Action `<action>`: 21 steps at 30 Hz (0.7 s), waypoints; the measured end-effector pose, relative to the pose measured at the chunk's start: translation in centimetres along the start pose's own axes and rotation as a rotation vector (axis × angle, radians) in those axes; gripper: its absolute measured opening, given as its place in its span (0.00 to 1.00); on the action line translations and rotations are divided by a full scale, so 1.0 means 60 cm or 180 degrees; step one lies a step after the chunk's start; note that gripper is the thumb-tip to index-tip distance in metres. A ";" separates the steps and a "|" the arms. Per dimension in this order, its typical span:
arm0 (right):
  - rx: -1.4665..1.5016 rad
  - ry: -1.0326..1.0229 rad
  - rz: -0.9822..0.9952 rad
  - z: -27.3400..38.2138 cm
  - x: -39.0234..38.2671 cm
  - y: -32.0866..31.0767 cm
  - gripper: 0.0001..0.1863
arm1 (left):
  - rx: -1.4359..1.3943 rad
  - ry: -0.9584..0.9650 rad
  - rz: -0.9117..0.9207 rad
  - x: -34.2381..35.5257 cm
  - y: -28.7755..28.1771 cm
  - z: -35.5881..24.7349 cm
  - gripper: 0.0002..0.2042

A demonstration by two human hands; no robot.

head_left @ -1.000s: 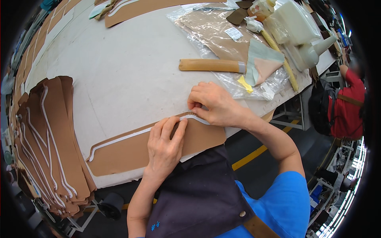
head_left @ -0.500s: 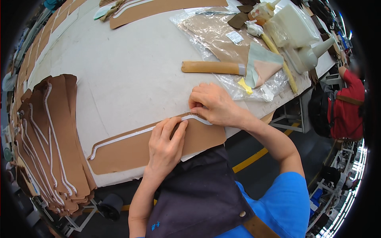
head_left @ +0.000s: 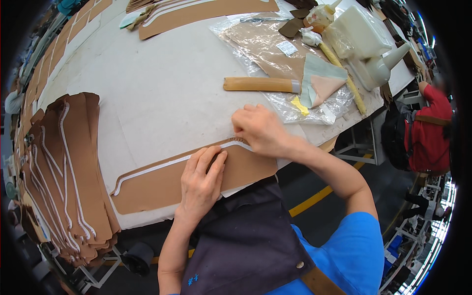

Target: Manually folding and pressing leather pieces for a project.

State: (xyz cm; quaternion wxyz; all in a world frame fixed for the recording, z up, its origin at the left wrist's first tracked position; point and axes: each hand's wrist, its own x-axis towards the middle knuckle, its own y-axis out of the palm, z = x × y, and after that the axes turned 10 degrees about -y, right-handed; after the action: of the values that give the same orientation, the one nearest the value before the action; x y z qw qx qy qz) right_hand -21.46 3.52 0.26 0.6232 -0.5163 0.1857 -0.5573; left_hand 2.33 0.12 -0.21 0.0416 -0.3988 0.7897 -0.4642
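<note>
A long brown panel (head_left: 157, 192), which looks like leather, lies along the near edge of the table. A narrow white strip (head_left: 152, 168) follows its far edge and curves down at the left end. Small pleats (head_left: 238, 139) show in the panel's far edge beside my right hand (head_left: 263, 130). That hand is closed over the edge, its fingers curled and the fingertips hidden beneath it. My left hand (head_left: 199, 183) rests on the panel with fingers stretched and a little apart, their tips at the white strip.
Stacked brown panels with white strips (head_left: 81, 172) overhang the table's left edge. Beyond my right hand lie a flat tan stick (head_left: 260, 84), a plastic bag (head_left: 236, 37), a yellow rod (head_left: 356, 96) and pale bottles (head_left: 378, 71). Another person in red (head_left: 430, 130) is at the right.
My right hand has lifted and curled tighter, hiding the fingertips that showed at the panel's edge. My left hand keeps its place on the panel. The whole view has shifted slightly.
</note>
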 end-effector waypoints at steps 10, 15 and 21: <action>0.1805 0.0941 0.0102 -0.018 -0.010 -0.048 0.06 | 0.0380 -0.0952 -0.0198 -0.060 -0.117 0.073 0.13; 0.1539 0.0623 0.0123 -0.025 -0.010 -0.039 0.06 | 0.0558 -0.1708 0.0029 -0.082 -0.216 0.115 0.22; 0.1808 0.0829 0.0352 -0.058 0.019 -0.060 0.06 | 0.0628 -0.2000 0.0932 -0.037 -0.251 0.137 0.26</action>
State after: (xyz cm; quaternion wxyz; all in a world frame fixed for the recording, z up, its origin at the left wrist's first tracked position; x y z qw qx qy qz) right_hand -25.74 1.51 2.36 0.7428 -0.2350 0.1286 -0.6135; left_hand 16.32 -7.92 6.01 0.3868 -0.3988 0.7385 -0.3821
